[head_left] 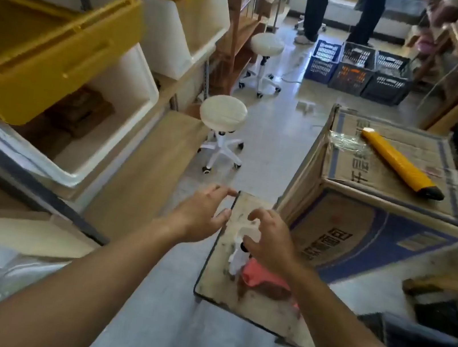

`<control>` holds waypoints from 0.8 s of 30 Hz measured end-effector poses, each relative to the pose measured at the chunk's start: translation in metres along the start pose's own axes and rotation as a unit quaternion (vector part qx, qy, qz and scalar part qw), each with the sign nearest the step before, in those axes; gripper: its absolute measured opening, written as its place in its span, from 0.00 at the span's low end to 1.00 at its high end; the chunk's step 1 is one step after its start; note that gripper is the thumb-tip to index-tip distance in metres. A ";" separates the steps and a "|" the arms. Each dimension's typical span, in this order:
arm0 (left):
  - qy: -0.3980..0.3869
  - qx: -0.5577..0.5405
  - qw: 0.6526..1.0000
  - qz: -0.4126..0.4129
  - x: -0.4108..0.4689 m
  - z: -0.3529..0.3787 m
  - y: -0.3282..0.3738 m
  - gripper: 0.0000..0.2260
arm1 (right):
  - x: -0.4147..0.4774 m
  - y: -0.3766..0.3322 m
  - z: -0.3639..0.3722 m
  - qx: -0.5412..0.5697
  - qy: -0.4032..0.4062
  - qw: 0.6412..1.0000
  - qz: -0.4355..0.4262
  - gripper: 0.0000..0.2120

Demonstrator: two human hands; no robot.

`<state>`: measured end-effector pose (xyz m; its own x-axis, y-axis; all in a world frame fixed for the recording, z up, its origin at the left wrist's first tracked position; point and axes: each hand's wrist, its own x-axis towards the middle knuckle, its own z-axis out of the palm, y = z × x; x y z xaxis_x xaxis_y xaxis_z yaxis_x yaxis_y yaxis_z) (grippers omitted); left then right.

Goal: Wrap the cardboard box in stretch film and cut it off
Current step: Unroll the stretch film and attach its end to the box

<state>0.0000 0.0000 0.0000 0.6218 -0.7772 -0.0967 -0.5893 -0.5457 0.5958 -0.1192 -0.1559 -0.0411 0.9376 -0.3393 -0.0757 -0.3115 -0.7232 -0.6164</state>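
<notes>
In the head view our left hand, fingers straight, touches the far-left edge of the small worn table. Our right hand hovers loosely curled, holding nothing. The blue-printed cardboard box stands right of both, nearer the right hand, with a long yellow cutter lying atop it.

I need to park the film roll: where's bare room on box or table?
Box top: bare either side of the knife, widest toward the near left corner. Table: near end bare; its middle is crowded with a white object, pink cloth, left hand and right hand.
</notes>
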 end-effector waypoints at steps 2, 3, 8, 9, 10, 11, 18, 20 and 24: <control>-0.018 0.000 1.000 -0.007 0.007 0.013 -0.004 0.19 | 0.005 0.010 0.009 -0.038 -0.014 0.999 0.000 0.13; -0.030 0.002 0.999 -0.014 0.010 0.024 -0.008 0.20 | 0.007 0.020 0.017 -0.057 -0.035 0.998 0.003 0.11; -0.068 0.004 0.996 -0.054 0.019 0.066 -0.021 0.21 | 0.011 0.054 0.055 -0.139 -0.125 0.982 -0.008 0.09; -0.076 0.003 0.995 -0.062 0.021 0.074 -0.026 0.21 | 0.014 0.059 0.061 -0.150 -0.132 0.980 -0.008 0.09; -0.084 -0.001 0.994 -0.069 0.022 0.082 -0.029 0.22 | 0.016 0.063 0.066 -0.165 -0.142 0.976 -0.007 0.10; -0.091 -0.009 0.993 -0.077 0.023 0.090 -0.033 0.22 | 0.018 0.065 0.071 -0.182 -0.153 0.971 -0.009 0.10; -0.111 -0.033 0.986 -0.120 0.013 0.123 -0.052 0.22 | 0.024 0.079 0.109 -0.215 -0.170 0.961 0.017 0.05; -0.114 -0.039 0.985 -0.124 0.012 0.124 -0.057 0.22 | 0.022 0.079 0.112 -0.202 -0.149 0.967 0.032 0.06; -0.101 -0.044 0.987 -0.120 0.004 0.112 -0.061 0.23 | 0.012 0.065 0.096 -0.188 -0.114 0.975 0.020 0.08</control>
<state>-0.0198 -0.0047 -0.1255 0.6180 -0.6800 -0.3945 -0.3851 -0.6993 0.6022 -0.1130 -0.1492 -0.1577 0.9205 -0.2598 -0.2918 -0.3424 -0.8961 -0.2824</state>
